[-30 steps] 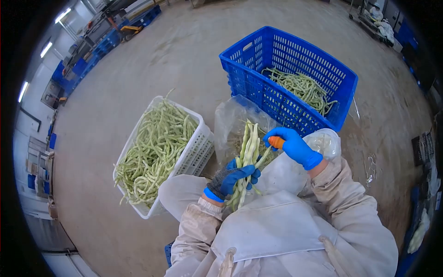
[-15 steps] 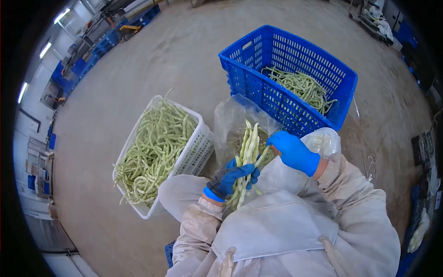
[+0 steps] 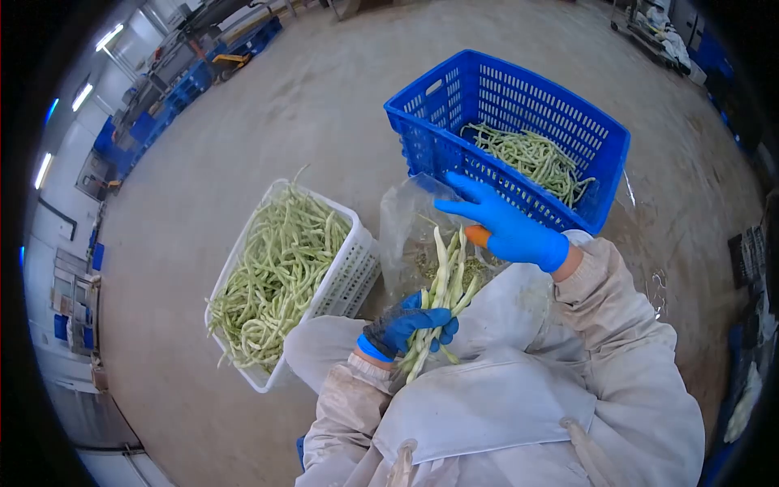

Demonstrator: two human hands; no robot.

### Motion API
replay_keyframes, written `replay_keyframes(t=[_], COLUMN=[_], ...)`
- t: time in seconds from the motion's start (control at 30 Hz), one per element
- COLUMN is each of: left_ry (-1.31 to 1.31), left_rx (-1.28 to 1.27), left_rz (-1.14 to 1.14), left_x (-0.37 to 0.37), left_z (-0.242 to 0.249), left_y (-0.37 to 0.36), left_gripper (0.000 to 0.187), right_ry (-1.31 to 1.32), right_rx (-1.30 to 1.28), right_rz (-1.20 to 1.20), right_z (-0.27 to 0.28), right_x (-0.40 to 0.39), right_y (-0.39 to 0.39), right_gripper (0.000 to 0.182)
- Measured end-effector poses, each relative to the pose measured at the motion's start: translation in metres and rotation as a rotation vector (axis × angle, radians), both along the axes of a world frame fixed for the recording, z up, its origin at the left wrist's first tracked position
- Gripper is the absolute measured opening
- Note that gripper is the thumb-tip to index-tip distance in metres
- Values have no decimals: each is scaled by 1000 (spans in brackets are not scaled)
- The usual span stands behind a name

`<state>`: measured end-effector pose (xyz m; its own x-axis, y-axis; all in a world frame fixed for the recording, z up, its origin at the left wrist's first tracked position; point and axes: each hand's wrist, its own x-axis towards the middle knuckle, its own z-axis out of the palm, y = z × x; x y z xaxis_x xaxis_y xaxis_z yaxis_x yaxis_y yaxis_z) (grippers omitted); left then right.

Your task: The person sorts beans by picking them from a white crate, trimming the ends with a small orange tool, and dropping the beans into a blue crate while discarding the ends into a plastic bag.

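A bundle of long pale green beans [image 3: 442, 280] stands in my left hand [image 3: 412, 325], whose blue-gloved fingers are wrapped round its lower part. Over the bundle's upper end is my right hand [image 3: 507, 223], also in a blue glove, open with its fingers stretched out. Something orange [image 3: 477, 235] shows at its thumb; I cannot make out what it is. Below the hands and between the crates, a clear plastic bag [image 3: 399, 231] holds small green scraps [image 3: 426, 264].
To the left, a white crate [image 3: 350, 272] is heaped with long green beans [image 3: 280, 268]. Ahead on the right stands a blue crate [image 3: 410, 122] with more beans [image 3: 535, 158] inside. Pallets and equipment line the far left wall. A concrete floor [image 3: 324, 97] lies around.
My right hand has moved up and slightly left from beside the bean bundle, and its fingers have straightened. My left hand still grips the bundle in nearly the same place.
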<state>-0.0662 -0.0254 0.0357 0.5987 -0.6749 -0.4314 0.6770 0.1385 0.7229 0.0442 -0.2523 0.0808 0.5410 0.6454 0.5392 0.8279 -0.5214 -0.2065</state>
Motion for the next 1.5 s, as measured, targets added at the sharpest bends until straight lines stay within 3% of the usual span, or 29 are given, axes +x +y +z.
replay_keyframes(t=[0.07, 0.1, 0.17, 0.4, 0.47, 0.6, 0.67, 0.7, 0.77, 0.8, 0.87, 0.93, 1.03, 1.1, 1.17, 1.23, 1.27, 1.37, 1.5], left_ry=[-15, -26, -38, -14, -8, -2, 6, 6, -27, -25, -53, -115, -73, -57, -33, -58, -77, -93, -114], left_rx=[-10, -7, 0, -40, -37, -53, -43, -50, -91, -94, -85, -55, -85, -98, -109, -115, -110, -56, -26], left_rz=[-22, -17, -11, 8, 17, 36, 52, 93, 183, 185, 203, 74, 147, 159, 156, 120, 80, 51, 101], left_x=[0, -1, -3, -5, -6, -7, -9, -5, 3, 8, 17, 12, -1, 1, 5, 9, 8, 7, 3], left_z=[2, 3, 7, 12, 12, 10, 12, 14, 25, 23, 21, 33, 26, 15, 17, 20, 20, 24, 26], left_y=[-2, -2, -2, -4, -5, -6, -6, -6, -7, -9, -10, -4, 6, 8, 4, 0, -1, -3, -2], left_gripper=[45, 44, 44, 47, 48, 51, 52, 45, 38, 38, 38, 37, 53, 55, 58, 57, 57, 56, 36], right_ry=[351, 348, 668, 740, 448, 329, 62, 64, 614, 617, 276, 280, 355, 250, 141, 615, 622, 443, 402], right_rx=[285, 285, 66, 86, 62, -36, -18, -16, 682, 678, 535, 285, 459, 140, 282, 520, 528, 135, 107], right_rz=[267, 266, 314, 227, 282, 265, 175, 173, 51, 51, -200, -577, -687, -293, -129, 94, 87, 148, 201], right_z=[3, 5, 8, 17, 11, 10, -3, -18, -49, -51, -50, -46, -49, -52, -17, 24, 26, 21, 14], right_x=[3, 5, 8, -5, -5, -3, -3, -2, 4, 4, 15, 53, 66, 53, 17, -15, -20, -25, -22], right_y=[9, 8, 7, 10, 11, 8, 7, 10, 18, 16, 13, -35, -84, -88, -51, -24, -16, -4, -1], right_gripper=[32, 32, 32, 33, 33, 32, 25, 25, 15, 15, 10, 10, 14, 21, 28, 31, 31, 28, 23])
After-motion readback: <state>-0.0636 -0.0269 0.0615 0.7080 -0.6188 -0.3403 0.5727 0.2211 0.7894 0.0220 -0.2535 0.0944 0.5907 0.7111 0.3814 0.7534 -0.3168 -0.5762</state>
